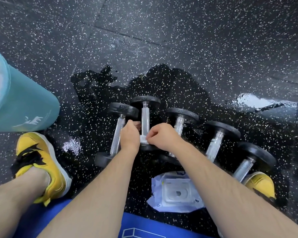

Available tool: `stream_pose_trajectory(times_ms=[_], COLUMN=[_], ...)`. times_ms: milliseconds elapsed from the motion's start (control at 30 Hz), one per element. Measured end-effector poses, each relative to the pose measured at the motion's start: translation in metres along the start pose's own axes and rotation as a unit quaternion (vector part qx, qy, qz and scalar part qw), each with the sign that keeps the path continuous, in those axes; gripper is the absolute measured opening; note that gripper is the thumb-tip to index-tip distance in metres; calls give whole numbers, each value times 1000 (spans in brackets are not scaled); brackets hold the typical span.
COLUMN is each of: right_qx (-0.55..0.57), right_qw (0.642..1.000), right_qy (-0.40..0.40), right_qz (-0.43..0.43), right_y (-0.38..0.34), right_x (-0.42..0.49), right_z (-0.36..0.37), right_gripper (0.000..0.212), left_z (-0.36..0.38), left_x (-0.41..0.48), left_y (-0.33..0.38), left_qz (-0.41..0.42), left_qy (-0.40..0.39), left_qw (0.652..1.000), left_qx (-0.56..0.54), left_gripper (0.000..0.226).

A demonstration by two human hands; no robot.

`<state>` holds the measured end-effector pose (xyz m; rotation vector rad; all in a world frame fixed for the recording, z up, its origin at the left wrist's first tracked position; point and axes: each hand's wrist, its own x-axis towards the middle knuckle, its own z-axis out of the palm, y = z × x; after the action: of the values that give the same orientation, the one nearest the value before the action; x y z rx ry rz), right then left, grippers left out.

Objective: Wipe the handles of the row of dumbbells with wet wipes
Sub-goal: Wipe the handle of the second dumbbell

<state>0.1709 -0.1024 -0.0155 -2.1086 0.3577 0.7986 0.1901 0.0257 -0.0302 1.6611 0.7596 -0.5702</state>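
Observation:
Several black dumbbells with chrome handles lie in a row on the speckled rubber floor. The second dumbbell (145,117) from the left is raised slightly above the others. My left hand (129,136) grips its handle from the left side. My right hand (162,135) pinches a white wet wipe (143,139) wrapped round the near end of that handle. To the left lies another dumbbell (118,133); three more (179,123) (215,145) (244,167) lie to the right.
A white pack of wet wipes (176,193) lies on the floor below my right forearm. A teal bin (24,100) stands at the left. Yellow shoes sit at the left (40,162) and right (260,183). Wet patches shine on the floor (253,100).

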Motion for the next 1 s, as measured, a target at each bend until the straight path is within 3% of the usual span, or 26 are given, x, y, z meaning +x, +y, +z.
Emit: stream_pose_trajectory(times_ms=[67,200,267,367,533,700,867,1000], right_qx=[-15,-149,-160,-128,-44,46,43,84], right_qw=[999,986,984,990,996,990,979,974], right_qy=[-6,-20,-34,-29,57,130,189,210], right_qz=[-28,-72,-71,-60,-43,-17,-58,-28], right_y=[-8,-23,-17,-4,2,10,9,10], right_x=[0,6,10,9,7,8,10,10], right_z=[4,14,10,-3,-23,-22,-8,0], right_gripper=[15,24,11,15,24,15,29,30], left_z=[0,5,8,10,13,15,4,13], left_x=[5,6,5,8,17,18,15,5], left_y=[-4,1,8,13,19,15,26,27], left_qz=[0,-43,-69,-95,-105,-101,-92,-48], left_qy=[-1,-5,-21,-73,-162,-177,-160,-149], left_qw=[1000,999,995,990,981,979,983,986], left_qx=[13,-22,-69,-73,-28,-18,-14,57], left_gripper=[52,53,50,40,14,24,20,20])
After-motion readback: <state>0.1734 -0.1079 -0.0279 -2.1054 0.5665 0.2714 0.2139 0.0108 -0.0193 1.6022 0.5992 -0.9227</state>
